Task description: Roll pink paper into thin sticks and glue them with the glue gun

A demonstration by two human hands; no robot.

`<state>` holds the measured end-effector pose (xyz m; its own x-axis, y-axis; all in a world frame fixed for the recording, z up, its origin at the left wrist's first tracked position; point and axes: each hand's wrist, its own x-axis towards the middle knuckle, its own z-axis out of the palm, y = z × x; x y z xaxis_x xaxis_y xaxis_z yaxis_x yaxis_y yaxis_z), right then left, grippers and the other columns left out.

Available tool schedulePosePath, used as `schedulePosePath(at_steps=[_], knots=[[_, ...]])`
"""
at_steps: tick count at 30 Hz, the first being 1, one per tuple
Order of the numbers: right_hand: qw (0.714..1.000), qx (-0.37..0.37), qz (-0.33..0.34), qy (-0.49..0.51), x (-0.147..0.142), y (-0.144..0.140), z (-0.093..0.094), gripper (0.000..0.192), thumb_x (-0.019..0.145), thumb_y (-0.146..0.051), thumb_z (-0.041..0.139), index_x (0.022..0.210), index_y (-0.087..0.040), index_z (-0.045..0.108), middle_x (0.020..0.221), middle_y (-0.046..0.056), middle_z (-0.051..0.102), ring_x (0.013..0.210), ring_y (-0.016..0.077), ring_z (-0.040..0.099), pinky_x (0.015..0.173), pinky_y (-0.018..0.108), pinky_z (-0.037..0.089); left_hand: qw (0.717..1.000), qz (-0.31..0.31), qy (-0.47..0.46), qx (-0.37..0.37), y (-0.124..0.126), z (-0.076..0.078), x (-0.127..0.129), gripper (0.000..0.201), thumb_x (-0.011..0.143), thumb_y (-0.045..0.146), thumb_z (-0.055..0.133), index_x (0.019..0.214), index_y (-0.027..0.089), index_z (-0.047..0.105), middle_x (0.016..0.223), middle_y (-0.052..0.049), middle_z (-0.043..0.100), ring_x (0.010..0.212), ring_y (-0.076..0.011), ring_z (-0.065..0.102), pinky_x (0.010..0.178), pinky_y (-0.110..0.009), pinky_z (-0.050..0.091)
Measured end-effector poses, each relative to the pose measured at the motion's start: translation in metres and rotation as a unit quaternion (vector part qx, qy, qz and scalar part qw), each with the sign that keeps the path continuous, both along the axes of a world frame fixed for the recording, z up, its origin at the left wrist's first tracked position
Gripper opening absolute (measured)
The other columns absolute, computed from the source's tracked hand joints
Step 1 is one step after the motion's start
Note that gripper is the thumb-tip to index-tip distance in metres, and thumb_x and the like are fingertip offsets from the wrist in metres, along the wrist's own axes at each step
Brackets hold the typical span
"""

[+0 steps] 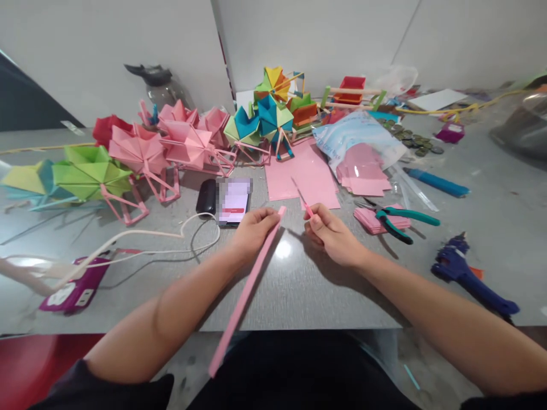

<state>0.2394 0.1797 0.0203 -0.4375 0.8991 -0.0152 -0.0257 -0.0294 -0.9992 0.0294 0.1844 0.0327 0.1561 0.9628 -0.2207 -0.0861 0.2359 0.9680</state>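
Pink strip (pixel 245 293): folded paper, matt, smooth. Table (pixel 299 285): grey laminate, faint grain, slight sheen with glare spot. Folded models (pixel 141 151): matt coloured paper. Pliers (pixel 395 219): dull metal jaws, teal plastic grips. Glue gun (pixel 470 276): dark blue plastic, semi-gloss. Bag (pixel 356 139): clear glossy plastic film. Phone (pixel 233 202): glossy glass screen.
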Motion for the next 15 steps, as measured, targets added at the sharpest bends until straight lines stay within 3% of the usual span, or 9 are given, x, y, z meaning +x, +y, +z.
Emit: schedulePosePath(at_steps=[6, 10, 15], knots=[[0.985, 0.101, -0.065, -0.127, 0.0, -0.001, 0.005, 0.058, 0.099, -0.08, 0.045, 0.089, -0.024, 0.057, 0.061, -0.004, 0.051, 0.056, 0.0138, 0.048, 0.056, 0.03, 0.039, 0.997, -0.082, -0.009, 0.003, 0.0, 0.004, -0.007, 0.025, 0.082, 0.043, 0.079, 0.081, 0.019, 0.071, 0.055, 0.005, 0.053, 0.047, -0.0083, 0.04, 0.049, -0.025, 0.027], [0.98, 0.143, -0.028, -0.136, 0.002, -0.002, 0.01, 0.058, 0.101, -0.076, 0.045, 0.078, -0.023, 0.057, 0.068, -0.001, 0.056, 0.064, 0.0153, 0.051, 0.063, 0.031, 0.043, 0.991, -0.121, -0.057, 0.013, -0.018, 0.01, 0.001, 0.033, 0.086, 0.051, 0.078, 0.084, 0.019, 0.068, 0.055, 0.006, 0.05, 0.047, -0.0081, 0.038, 0.049, -0.024, 0.026], [0.98, 0.151, -0.008, -0.129, 0.005, -0.004, 0.01, 0.054, 0.103, -0.072, 0.047, 0.082, -0.023, 0.06, 0.072, 0.001, 0.057, 0.068, 0.0169, 0.052, 0.066, 0.032, 0.042, 0.992, -0.101, -0.077, 0.014, -0.028, 0.016, 0.007, 0.037, 0.084, 0.05, 0.081, 0.076, 0.019, 0.062, 0.057, 0.006, 0.05, 0.048, -0.0071, 0.037, 0.051, -0.024, 0.027]])
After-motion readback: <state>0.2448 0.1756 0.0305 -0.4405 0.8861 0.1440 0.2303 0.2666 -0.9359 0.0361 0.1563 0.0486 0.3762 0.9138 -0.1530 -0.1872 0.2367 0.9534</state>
